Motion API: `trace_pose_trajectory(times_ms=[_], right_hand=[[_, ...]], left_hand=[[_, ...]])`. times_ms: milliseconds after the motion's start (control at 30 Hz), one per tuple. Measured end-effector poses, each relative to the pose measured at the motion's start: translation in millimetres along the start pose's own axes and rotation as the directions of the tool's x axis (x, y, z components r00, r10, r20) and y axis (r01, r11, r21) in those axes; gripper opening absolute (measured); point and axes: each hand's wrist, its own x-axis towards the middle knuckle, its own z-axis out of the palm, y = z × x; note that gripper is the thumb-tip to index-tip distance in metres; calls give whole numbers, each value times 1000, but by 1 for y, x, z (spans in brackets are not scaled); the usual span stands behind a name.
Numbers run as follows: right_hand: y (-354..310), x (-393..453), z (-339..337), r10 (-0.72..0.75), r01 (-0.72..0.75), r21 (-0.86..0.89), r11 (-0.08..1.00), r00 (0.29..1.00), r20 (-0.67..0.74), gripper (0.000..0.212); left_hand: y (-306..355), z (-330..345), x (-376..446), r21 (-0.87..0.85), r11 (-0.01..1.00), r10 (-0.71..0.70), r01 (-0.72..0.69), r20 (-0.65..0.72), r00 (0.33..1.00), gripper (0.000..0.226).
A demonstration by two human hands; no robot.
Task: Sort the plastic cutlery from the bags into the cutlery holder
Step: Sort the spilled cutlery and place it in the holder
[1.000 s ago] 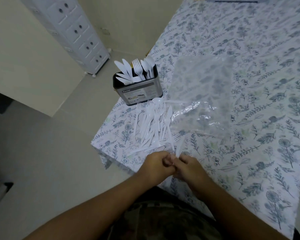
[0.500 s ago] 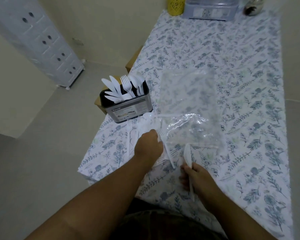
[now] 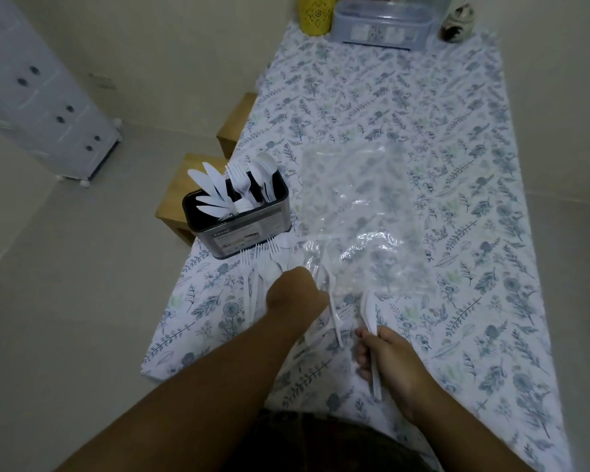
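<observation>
Plastic cutlery is sorted at a bench (image 3: 457, 137) covered in a flower-print cloth, seen from a head-worn camera. A dark, label-fronted cutlery holder (image 3: 240, 222) is stood at the bench's left edge, just beyond the loose pile (image 3: 263, 267), apparently so that each piece can be dropped in with a short reach. White knives are gathered in its left part, forks in the middle and spoons at the right, handles down, which suggests one compartment has been kept for each kind.

The right hand (image 3: 385, 359) is held near the front edge, its grip closed round a few white pieces (image 3: 370, 315) whose rounded ends stick up past the fingers; they look like spoons, though this cannot be told for certain. They seem to be bunched by kind so that several can be delivered at once.

The left hand (image 3: 295, 294) is laid knuckles-up over the pile, fingers curled down among the forks and handles. Whether anything is pinched under it is hidden by the back of the hand, so the state of that grip cannot be told. It is judged to be picking out the next matching piece.

A clear plastic bag (image 3: 351, 212), flattened and apparently emptied, is left lying to the right of the holder and beyond the pile, out of the working path. A good share of cutlery remains on the cloth, so the sorting is judged roughly midway. A yellow container (image 3: 314, 10), a lidded clear box (image 3: 382, 25) and a small jar (image 3: 457, 23) are seen at the far end.
</observation>
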Motion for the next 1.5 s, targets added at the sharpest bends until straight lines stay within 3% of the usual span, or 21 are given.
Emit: trace_pose_trajectory(times_ms=[133, 333, 433, 567, 733, 867, 1033, 1167, 1300, 1500], right_hand=[[-9, -3, 12, -16, 16, 12, 1000, 1000, 25, 14], [-22, -4, 20, -29, 24, 137, 990, 999, 36, 16], [-29, -7, 25, -67, 56, 134, 989, 995, 80, 14], [-32, -12, 41, -71, 60, 63, 996, 981, 180, 19], [-33, -14, 51, -9, -26, 140, 990, 969, 248, 30], [-26, -18, 55, 1, -27, 106, 994, 970, 241, 28], [-16, -20, 54, 19, -52, 196, 979, 985, 169, 15], [-15, -17, 51, 25, -67, 251, 966, 986, 166, 23], [-11, -17, 49, 88, -132, 304, 944, 984, 155, 31], [-8, -26, 58, 83, -119, 272, 955, 986, 141, 16]], left_hand=[[0, 0, 2, -15, 1000, 24, -24, 7, 1000, 28], [-9, -15, -7, -329, 942, 79, -71, 10, 997, 34], [-13, -22, -33, -400, 910, 116, -111, -12, 993, 29], [-20, -22, -61, -372, 918, 139, -137, -21, 990, 30], [-29, -26, -72, -299, 920, 252, -252, -38, 967, 31], [-49, -31, -86, -268, 906, 357, -328, 67, 932, 34], [-85, -30, -90, -308, 914, 276, -263, -1, 961, 24], [-117, -27, -82, -283, 943, 163, -173, -58, 985, 11], [-129, -18, -73, -284, 946, 141, -158, -78, 987, 14], [-93, -14, -45, -169, 971, 165, -170, -43, 985, 28]])
